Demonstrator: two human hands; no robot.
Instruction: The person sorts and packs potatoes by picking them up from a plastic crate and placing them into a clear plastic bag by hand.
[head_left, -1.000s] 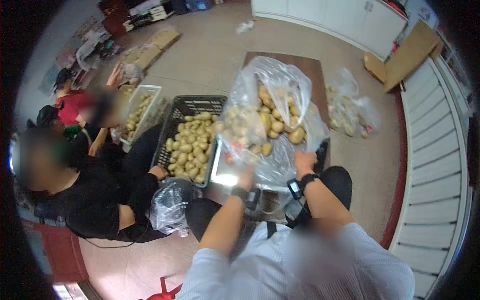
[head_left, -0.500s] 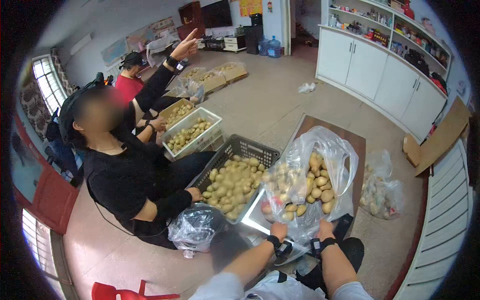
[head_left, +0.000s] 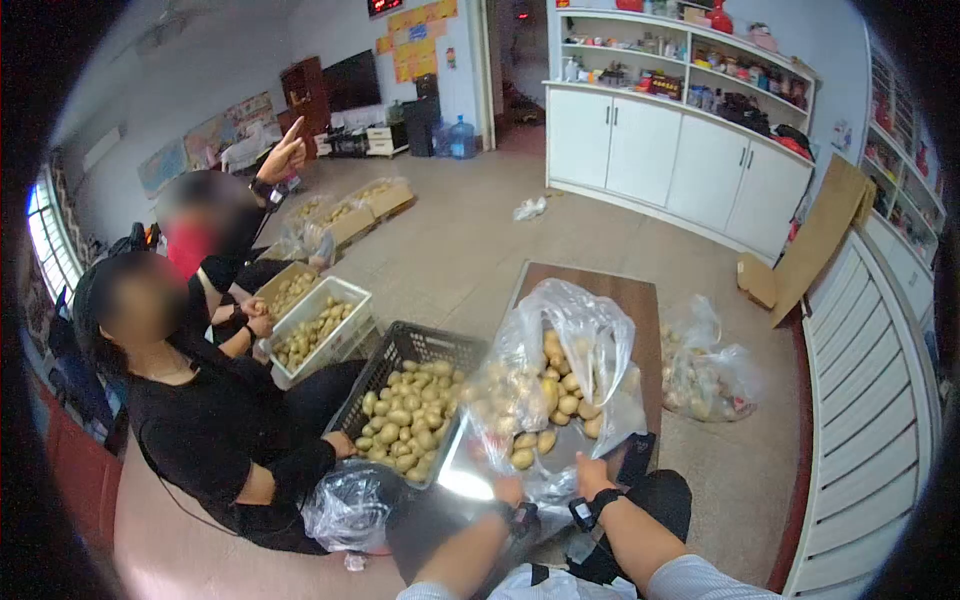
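Note:
A clear plastic bag [head_left: 590, 345] of potatoes [head_left: 570, 400] lies open on a metal scale plate [head_left: 465, 465], its mouth facing me. My left hand [head_left: 509, 489] is closed on the near left edge of the bag. Just right of it, my right hand [head_left: 590, 473] pinches the bag's near edge too. A few potatoes sit at the bag's mouth, close beyond my hands. Left of the bag stands a black crate [head_left: 379, 366] full of potatoes, with a co-worker's hand at its near left rim.
A co-worker in black [head_left: 200, 420] sits at the left, one arm raised with a finger pointing. Beyond are a white crate [head_left: 357, 297] and cardboard boxes of potatoes. Another filled bag [head_left: 705, 380] lies on the floor at the right, near a white railing [head_left: 865, 430].
The view has tilted up, then swung right. The co-worker's arm has risen to point. My hands stay at the bag's near edge, which has shifted slightly.

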